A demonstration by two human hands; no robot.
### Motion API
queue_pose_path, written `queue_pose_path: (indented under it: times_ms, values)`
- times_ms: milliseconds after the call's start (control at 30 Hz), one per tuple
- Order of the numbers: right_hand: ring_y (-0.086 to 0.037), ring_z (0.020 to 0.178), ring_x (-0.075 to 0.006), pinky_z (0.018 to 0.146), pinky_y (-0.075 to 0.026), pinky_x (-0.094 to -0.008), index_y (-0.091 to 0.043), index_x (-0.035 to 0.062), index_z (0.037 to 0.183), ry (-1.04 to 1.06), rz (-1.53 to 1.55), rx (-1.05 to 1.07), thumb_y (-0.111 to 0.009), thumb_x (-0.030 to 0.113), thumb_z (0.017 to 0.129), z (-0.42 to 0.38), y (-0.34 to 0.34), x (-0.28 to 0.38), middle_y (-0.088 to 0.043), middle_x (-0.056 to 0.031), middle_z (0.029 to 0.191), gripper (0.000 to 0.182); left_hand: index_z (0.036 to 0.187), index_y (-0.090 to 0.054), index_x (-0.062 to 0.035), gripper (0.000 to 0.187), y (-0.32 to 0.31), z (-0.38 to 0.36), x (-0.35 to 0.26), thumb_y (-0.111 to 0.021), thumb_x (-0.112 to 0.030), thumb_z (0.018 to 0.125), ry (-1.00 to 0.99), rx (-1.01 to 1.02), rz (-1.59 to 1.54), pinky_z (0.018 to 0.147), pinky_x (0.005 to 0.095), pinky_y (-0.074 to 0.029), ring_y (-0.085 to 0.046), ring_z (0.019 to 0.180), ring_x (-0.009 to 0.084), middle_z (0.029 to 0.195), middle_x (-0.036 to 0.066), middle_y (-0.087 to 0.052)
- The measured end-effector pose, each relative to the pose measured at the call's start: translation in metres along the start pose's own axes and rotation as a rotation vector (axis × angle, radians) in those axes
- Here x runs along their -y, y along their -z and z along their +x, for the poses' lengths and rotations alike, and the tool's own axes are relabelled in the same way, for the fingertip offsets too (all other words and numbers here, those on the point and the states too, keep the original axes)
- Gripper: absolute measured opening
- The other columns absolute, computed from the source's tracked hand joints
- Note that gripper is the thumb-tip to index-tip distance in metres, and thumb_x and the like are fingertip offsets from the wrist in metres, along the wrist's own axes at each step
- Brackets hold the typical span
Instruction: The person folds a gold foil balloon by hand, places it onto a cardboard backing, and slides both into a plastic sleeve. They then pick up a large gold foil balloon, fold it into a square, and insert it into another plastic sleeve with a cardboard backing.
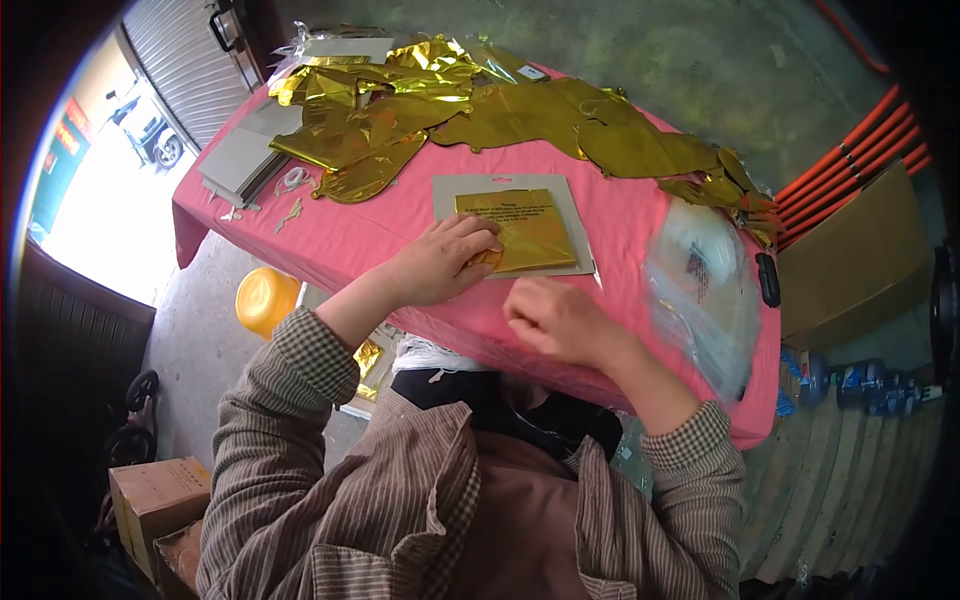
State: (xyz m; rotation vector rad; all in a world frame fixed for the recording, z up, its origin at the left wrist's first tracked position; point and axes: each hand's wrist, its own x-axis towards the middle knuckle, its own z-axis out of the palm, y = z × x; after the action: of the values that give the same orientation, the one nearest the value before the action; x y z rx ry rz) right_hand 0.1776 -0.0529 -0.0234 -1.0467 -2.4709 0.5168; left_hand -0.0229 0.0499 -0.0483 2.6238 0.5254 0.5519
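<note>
Two bare hands work at a table [390,215] with a pink cover, seen from above. At the far left of the frame, a bright doorway stands in the upper part and a carton [158,498] sits in the lower part. Next come a stack of grey cards [238,160] on the table's left end and, below it on the floor, a yellow tub [267,300]. Crumpled gold foil [500,112] sprawls along the table's far side, from upper left to upper right. The left hand [440,262] lies over the lower left of a flat gold packet [535,235], fingers bent; whether they pinch it, I cannot tell. The packet, with small dark print, lies near the center on a grey backing card [447,192]. Just right of it, the right hand [557,318] is curled closed near the front edge; its inside is hidden. Farther right are clear plastic bags [703,300], a black object [768,280] at the table's edge, a second carton [850,265], red-orange poles [840,160] and, lower down, blue bottles [868,388].
</note>
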Motion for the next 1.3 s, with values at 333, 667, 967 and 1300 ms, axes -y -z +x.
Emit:
queue_pose_path:
  times_ms: [333,667,967,1300]
  values:
    - [-0.058,0.077,-0.0308,0.068,-0.047,-0.0406,-0.052,0.0024,0.079,-0.127,-0.109,-0.176,-0.060,0.009,0.076,0.025,-0.019,-0.007,-0.055,-0.0119,0.081,0.010,0.109,-0.053,-0.0047,0.024,0.001,0.000,-0.001,-0.053,-0.015,0.087,0.013,0.016,-0.001,0.100,0.0403,-0.034,-0.043,0.118,0.0305,0.124,0.012,-0.047]
    - [-0.054,0.070,-0.0301,0.065,-0.045,-0.0387,-0.049,0.0021,0.076,0.037,0.010,0.007,-0.055,0.006,0.075,0.001,-0.001,-0.001,-0.053,-0.0128,0.075,0.008,0.108,-0.053,-0.0061,0.023,-0.001,-0.002,0.000,-0.053,-0.017,0.087,0.014,0.003,0.000,0.100,0.0407,-0.034,-0.043,0.116,0.0303,0.122,0.011,-0.048]
    - [-0.047,0.052,-0.0130,0.049,-0.037,-0.0263,-0.052,0.0034,0.066,-0.368,1.014,-0.511,-0.062,0.004,0.068,-0.169,0.121,0.041,-0.050,-0.0036,0.063,0.011,0.106,-0.054,-0.0067,0.022,0.001,0.000,-0.002,-0.052,-0.017,0.087,-0.002,-0.009,-0.047,0.100,0.0406,-0.034,-0.043,0.115,0.0303,0.120,0.011,-0.050]
    - [-0.037,0.049,-0.0144,0.049,-0.033,-0.0283,-0.035,0.0034,0.056,-0.488,0.357,0.018,-0.067,0.000,0.068,-0.138,0.074,0.045,-0.040,-0.0033,0.056,0.034,0.104,-0.061,-0.0022,0.025,0.012,-0.009,-0.011,-0.062,-0.010,0.081,-0.076,-0.102,-0.218,0.095,0.0409,-0.041,-0.051,0.111,0.0332,0.112,0.014,-0.059]
